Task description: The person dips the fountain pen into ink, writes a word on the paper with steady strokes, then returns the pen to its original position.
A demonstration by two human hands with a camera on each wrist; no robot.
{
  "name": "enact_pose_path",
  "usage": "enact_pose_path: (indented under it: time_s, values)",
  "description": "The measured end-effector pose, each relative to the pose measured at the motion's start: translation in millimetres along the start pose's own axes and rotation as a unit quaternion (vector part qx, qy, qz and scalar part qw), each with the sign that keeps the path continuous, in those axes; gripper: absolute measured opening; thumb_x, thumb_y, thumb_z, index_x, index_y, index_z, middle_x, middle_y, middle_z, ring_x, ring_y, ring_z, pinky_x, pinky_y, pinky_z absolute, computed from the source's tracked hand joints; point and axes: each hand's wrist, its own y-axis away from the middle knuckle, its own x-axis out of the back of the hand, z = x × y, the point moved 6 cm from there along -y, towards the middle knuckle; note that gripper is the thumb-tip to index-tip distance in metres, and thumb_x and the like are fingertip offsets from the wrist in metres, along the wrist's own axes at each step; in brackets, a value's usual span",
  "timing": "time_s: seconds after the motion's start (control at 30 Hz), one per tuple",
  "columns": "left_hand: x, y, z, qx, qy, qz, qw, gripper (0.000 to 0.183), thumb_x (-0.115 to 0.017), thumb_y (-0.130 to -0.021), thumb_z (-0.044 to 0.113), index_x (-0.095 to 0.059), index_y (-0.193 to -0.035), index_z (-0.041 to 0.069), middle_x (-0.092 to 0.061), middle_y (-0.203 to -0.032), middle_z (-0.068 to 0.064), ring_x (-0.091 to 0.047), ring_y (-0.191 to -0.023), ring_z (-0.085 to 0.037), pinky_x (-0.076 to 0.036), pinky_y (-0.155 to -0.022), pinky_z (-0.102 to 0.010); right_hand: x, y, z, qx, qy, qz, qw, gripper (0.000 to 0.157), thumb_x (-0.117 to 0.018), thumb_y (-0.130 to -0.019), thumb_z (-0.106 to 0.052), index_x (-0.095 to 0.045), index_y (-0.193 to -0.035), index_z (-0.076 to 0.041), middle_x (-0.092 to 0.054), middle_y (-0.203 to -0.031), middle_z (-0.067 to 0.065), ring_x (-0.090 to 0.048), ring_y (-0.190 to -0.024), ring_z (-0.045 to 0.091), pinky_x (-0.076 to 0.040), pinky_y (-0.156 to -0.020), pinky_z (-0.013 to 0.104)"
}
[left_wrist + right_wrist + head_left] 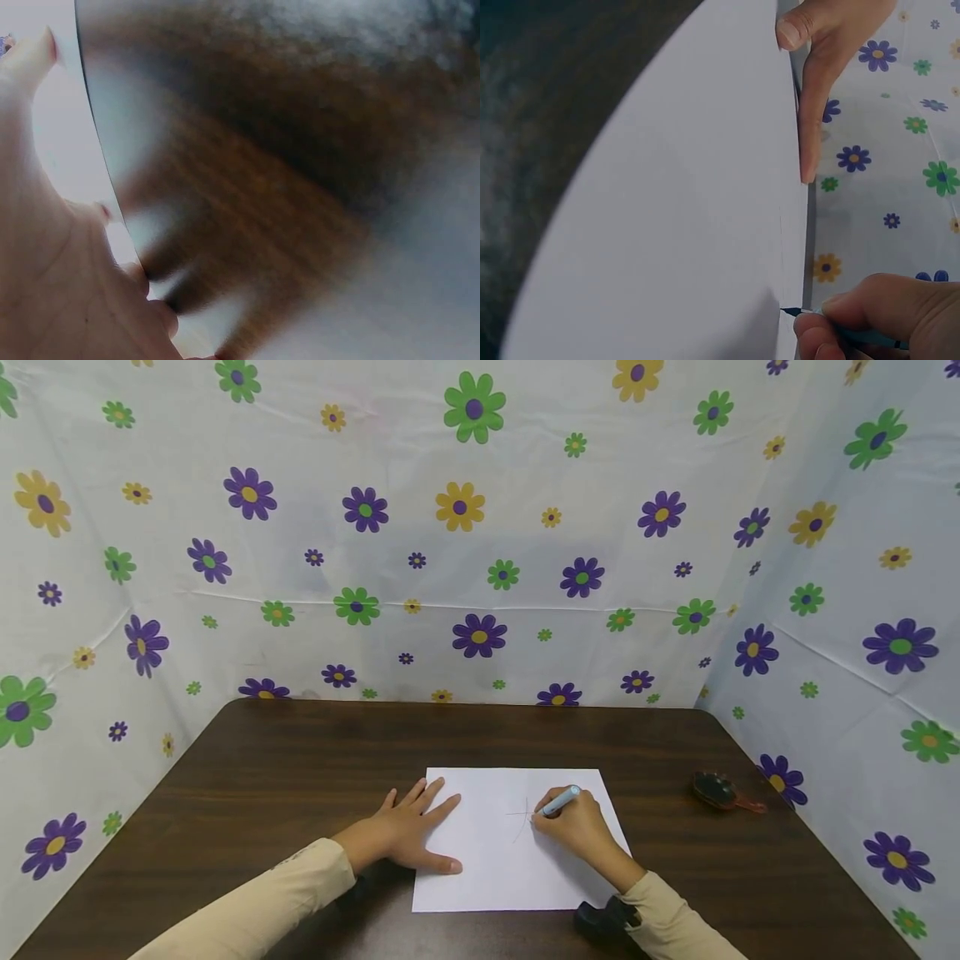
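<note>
A white sheet of paper (480,881) lies on the brown table, with a few thin crossing lines (521,814) drawn right of its middle. My left hand (411,828) rests spread on the paper's left edge, thumb and fingers apart; its palm side (60,277) shows in the left wrist view. In my right hand (581,827) I pinch a light blue pen (561,802). From the right wrist view, the dark pen tip (791,310) meets the paper close to the fingertips. Most of the left wrist view is blurred.
Toward the table's right edge sits a small dark pan-like dish (715,790) with a reddish-brown handle. Flower-patterned white cloth (405,535) hangs behind the table (315,760) and along its sides. A black object (603,920) is at my right wrist.
</note>
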Motion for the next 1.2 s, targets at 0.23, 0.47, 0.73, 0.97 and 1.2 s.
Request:
enact_pose_path:
  time_s: [0.23,0.47,0.73,0.97,1.2]
  values:
    - [-2.1,-1.3,-1.9,0.000,0.001,0.000,1.0000,0.100,-0.057,-0.073,0.079,-0.022,-0.153,0.030,-0.006,-0.162,-0.007,-0.005,-0.147,-0.035,-0.008,-0.109,-0.068,4.9,4,-1,-0.008,0.004,-0.010,1.000,0.014,-0.075,-0.070,-0.006,-0.069,-0.064,-0.016,-0.057,-0.055,-0.011,-0.044,-0.052,0.005,-0.036,-0.046,0.022]
    - [-3.5,-3.9,-3.4,0.000,0.002,-0.001,1.0000,0.101,-0.056,-0.072,0.080,-0.021,-0.153,0.030,-0.005,-0.162,-0.007,-0.005,-0.147,-0.035,-0.008,-0.109,-0.068,10.1,9,-3,0.012,0.004,-0.012,1.000,0.012,-0.074,-0.068,-0.003,-0.069,-0.065,-0.014,-0.061,-0.059,-0.009,-0.045,-0.054,0.003,-0.037,-0.047,0.021]
    - [-3.4,-4.7,-3.5,0.000,0.003,-0.003,1.0000,0.101,-0.055,-0.072,0.080,-0.021,-0.153,0.031,-0.005,-0.162,-0.007,-0.004,-0.147,-0.035,-0.007,-0.109,-0.068,14.0,14,-1,0.008,0.011,-0.021,1.000,0.014,-0.074,-0.069,-0.004,-0.069,-0.063,-0.016,-0.059,-0.057,-0.011,-0.044,-0.052,0.003,-0.037,-0.047,0.020]
    - [-2.0,-2.6,-1.8,0.000,0.003,-0.003,1.0000,0.100,-0.056,-0.073,0.079,-0.022,-0.153,0.030,-0.006,-0.162,-0.007,-0.005,-0.147,-0.035,-0.008,-0.109,-0.068,17.8,19,1,0.013,0.018,-0.024,0.999,0.014,-0.074,-0.069,-0.004,-0.068,-0.063,-0.016,-0.059,-0.056,-0.012,-0.044,-0.052,0.003,-0.037,-0.046,0.021]
    - [-2.0,-1.6,-1.2,0.001,0.008,-0.004,1.0000,0.101,-0.057,-0.072,0.079,-0.023,-0.153,0.030,-0.006,-0.162,-0.007,-0.006,-0.147,-0.035,-0.008,-0.109,-0.067,20.5,23,3,0.020,0.012,-0.034,0.999,0.014,-0.074,-0.068,-0.003,-0.068,-0.064,-0.015,-0.059,-0.056,-0.011,-0.043,-0.052,0.003,-0.037,-0.045,0.021]
